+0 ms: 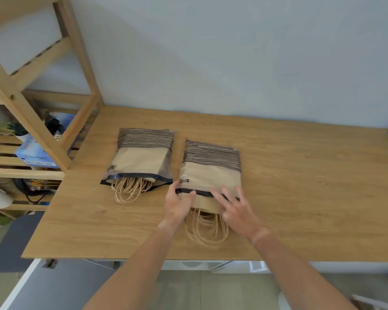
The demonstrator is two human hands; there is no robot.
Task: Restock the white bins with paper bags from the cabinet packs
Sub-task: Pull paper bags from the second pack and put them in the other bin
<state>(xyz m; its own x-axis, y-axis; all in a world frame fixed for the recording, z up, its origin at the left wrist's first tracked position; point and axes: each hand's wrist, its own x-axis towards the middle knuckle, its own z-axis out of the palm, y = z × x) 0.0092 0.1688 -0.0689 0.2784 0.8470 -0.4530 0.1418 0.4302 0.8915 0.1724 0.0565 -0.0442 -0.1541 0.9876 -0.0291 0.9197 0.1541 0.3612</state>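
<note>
Both hands at right pack's [211,168] mouth: left hand [179,206] pinches the corner, right hand [235,209] splayed flat. Pack's long axis runs away from me; handles [206,231] point toward me.

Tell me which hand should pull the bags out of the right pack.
Probably the right hand: it lies flat near the right pack's open mouth, above the handles. The left hand already pinches the pack's black edge, steadying it.

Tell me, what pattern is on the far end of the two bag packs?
Thin dark stripes on tan paper, on both packs; head view.
</note>
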